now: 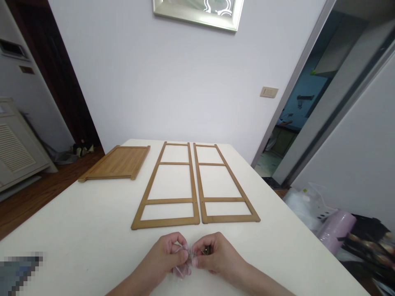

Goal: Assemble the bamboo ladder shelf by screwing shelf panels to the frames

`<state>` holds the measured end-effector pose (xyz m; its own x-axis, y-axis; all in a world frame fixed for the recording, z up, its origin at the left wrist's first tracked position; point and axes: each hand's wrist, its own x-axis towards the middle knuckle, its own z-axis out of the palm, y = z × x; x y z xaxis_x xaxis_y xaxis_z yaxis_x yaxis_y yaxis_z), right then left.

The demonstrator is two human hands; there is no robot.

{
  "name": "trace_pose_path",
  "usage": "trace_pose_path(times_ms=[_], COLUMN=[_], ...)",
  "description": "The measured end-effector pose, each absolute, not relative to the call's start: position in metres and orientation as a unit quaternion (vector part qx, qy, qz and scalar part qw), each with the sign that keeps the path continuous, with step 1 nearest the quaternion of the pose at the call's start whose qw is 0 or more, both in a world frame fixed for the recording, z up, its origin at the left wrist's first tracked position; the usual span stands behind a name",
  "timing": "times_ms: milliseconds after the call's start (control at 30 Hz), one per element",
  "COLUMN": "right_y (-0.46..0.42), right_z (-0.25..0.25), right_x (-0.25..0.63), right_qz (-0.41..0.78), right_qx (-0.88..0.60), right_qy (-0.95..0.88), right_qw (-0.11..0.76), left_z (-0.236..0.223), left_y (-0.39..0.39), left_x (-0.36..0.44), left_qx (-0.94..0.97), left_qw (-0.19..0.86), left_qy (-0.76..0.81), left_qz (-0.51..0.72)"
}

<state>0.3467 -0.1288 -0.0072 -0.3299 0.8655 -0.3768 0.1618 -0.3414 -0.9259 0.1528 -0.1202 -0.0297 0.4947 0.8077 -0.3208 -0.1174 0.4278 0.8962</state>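
A small clear plastic bag [182, 269] is pinched between my hands near the table's front edge. My left hand [168, 255] is closed on one side of it, thumb against the curled fingers. On the other side my right hand [216, 255] also grips the plastic, its fingertips almost meeting the left ones. Something small, dark and shiny [207, 249] shows among the right fingers; its kind is unclear. Just beyond my hands lie two wooden ladder-like frames, a left frame [169, 201] and a right frame [224, 200], flat and side by side.
Slatted wooden panels [119, 162], seemingly stacked, lie at the back left of the white table [92, 222]. A wall [173, 82] rises behind the table. To the right on the floor are a pink roll [336, 231] and plastic bags [304, 205]. A blurred patch [18, 271] covers the lower left corner.
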Motion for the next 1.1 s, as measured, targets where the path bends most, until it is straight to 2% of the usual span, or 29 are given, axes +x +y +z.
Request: trace_pose_path(times_ms=[200,567,867,1100], right_y=[-0.131,-0.132,-0.126,-0.121], right_z=[-0.004,0.002,0.011,0.011], right_x=[0.339,0.338,0.350,0.355], right_qz=[0.612,0.708,0.719,0.792], right_qx=[-0.515,-0.464,-0.430,-0.374], right_qy=[-0.509,-0.406,-0.384,-0.266], right_qw=[0.317,0.345,0.388,0.403], left_z=[-0.029,-0.026,-0.009,-0.006], left_y=[-0.125,-0.121,-0.124,-0.123], left_x=[0.161,0.154,0.147,0.149], left_qx=[0.466,0.383,0.384,0.364], left_qw=[0.702,0.787,0.817,0.815], left_qy=[0.438,0.364,0.297,0.294], left_qz=[0.314,0.319,0.312,0.340])
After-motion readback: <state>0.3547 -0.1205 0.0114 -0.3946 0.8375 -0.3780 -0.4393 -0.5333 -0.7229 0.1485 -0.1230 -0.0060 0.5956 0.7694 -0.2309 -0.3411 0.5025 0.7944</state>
